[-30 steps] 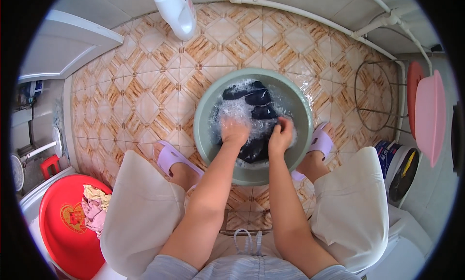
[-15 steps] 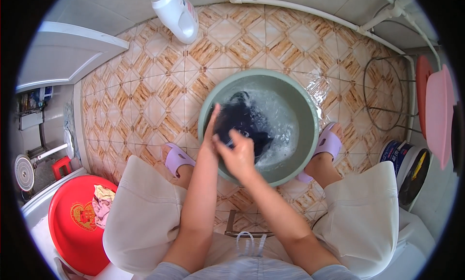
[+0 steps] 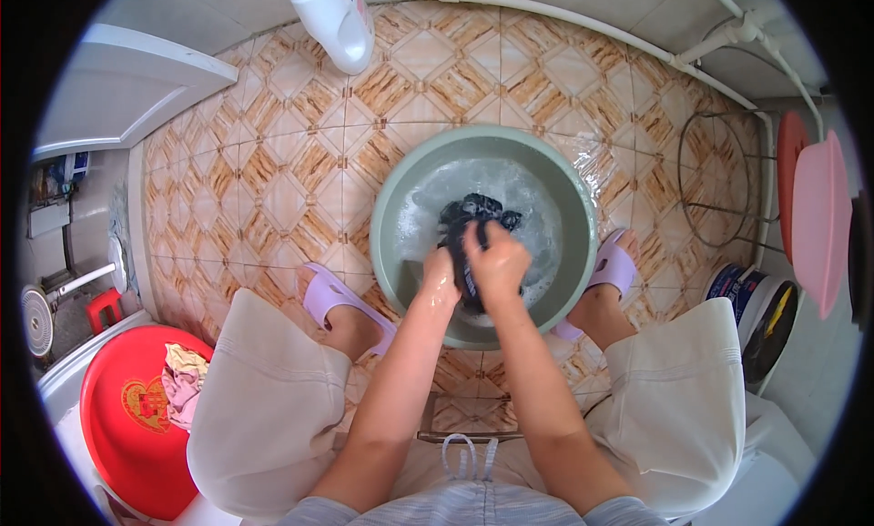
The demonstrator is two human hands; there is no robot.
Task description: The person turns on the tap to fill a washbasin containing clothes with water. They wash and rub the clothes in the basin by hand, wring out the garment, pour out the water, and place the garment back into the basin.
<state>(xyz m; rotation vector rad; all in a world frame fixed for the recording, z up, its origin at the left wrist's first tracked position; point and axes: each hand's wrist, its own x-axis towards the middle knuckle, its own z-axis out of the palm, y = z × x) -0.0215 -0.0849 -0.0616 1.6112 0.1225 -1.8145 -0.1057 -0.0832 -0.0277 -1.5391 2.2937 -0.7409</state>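
A green-grey basin (image 3: 393, 166) stands on the tiled floor between my feet, with sudsy water (image 3: 542, 194) in it. A wet dark garment (image 3: 478, 212), bunched up, is held over the middle of the water. My right hand (image 3: 501, 267) is closed round its upper part, the fingers curled over the fabric. My left hand (image 3: 440, 276) grips the same cloth from the left side, its fingertips partly hidden by the fabric. The two hands are close together, near the basin's front part. What kind of garment it is cannot be made out.
A white jug-like bottle (image 3: 339, 30) stands beyond the basin. At left is a red basin (image 3: 109, 417) with pink and yellow cloth (image 3: 185, 380). A wire rack (image 3: 719, 207), pink basin (image 3: 817, 221) and bucket (image 3: 756, 298) are at right. Lilac slippers (image 3: 332, 298) flank the green basin.
Both hands have moved right, and the garment has gone from spread in the left of the basin to bunched between them. The left hand's fingers were extended and are now against the cloth.
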